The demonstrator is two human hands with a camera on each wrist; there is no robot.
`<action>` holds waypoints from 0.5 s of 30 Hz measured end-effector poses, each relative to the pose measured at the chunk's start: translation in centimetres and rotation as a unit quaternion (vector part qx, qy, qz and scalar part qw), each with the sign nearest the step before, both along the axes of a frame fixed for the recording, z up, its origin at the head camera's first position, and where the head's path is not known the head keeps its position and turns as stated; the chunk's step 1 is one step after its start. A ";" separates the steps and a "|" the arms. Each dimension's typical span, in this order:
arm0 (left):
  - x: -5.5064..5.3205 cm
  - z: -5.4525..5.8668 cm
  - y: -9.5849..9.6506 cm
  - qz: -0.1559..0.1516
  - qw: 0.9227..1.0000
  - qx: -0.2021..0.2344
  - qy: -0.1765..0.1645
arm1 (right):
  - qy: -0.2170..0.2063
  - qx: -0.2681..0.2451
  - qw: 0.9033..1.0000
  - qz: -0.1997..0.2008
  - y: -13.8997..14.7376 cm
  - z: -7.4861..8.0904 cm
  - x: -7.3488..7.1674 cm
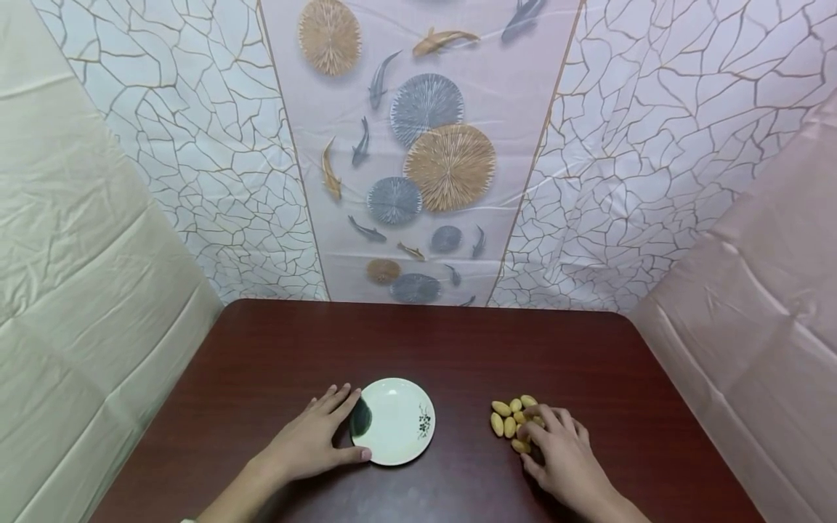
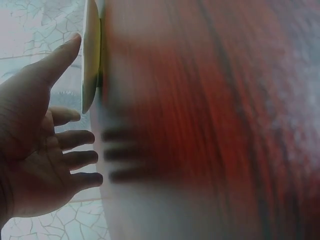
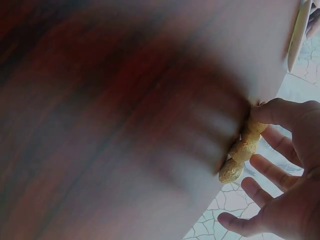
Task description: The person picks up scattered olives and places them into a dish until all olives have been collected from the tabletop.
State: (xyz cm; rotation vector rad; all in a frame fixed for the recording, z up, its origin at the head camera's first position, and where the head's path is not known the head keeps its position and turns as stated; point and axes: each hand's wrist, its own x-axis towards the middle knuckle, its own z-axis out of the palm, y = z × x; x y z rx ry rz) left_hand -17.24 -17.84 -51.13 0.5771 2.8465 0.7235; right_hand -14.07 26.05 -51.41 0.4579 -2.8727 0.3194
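While resting the outspread left hand (image 1: 310,439) at the rim of the white plate (image 1: 394,428), bends the right hand (image 1: 559,454) over yellow nut-like pieces (image 1: 509,427) bunched on the tabletop (image 1: 458,349); cannot tell whether pinching one. Has none on the plate; looks barely begun, with the whole bunch left.

Straight ahead, met a tall cloth backdrop (image 1: 216,145), white on both sides and crazed all over with gold and grey crack lines! Spotted down the middle a pale pinkish panel (image 1: 340,269), printed with fish (image 1: 445,42) and big round discs (image 1: 451,167) in tan and grey-blue. Swung left, found a creased cream curtain (image 1: 65,240); swung right, got a pinker curtain (image 1: 752,269), crossed by long folds. Dropped to a dark red-brown table (image 1: 418,338), round-cornered at the far end, and caught a soft pale sheen (image 1: 418,501) up close!
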 end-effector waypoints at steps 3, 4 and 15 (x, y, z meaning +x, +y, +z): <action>0.1 -0.1 0.1 0.002 1.000 0.002 -0.010 | 0.005 -0.005 1.000 0.003 0.0 -0.2 0.1; 0.1 -0.2 0.1 0.003 1.000 0.002 -0.012 | 0.006 -0.006 1.000 0.004 0.0 -0.2 0.1; -0.2 -0.3 0.1 -0.005 1.000 0.007 -0.008 | 0.037 -0.018 0.999 0.021 0.0 0.1 -0.2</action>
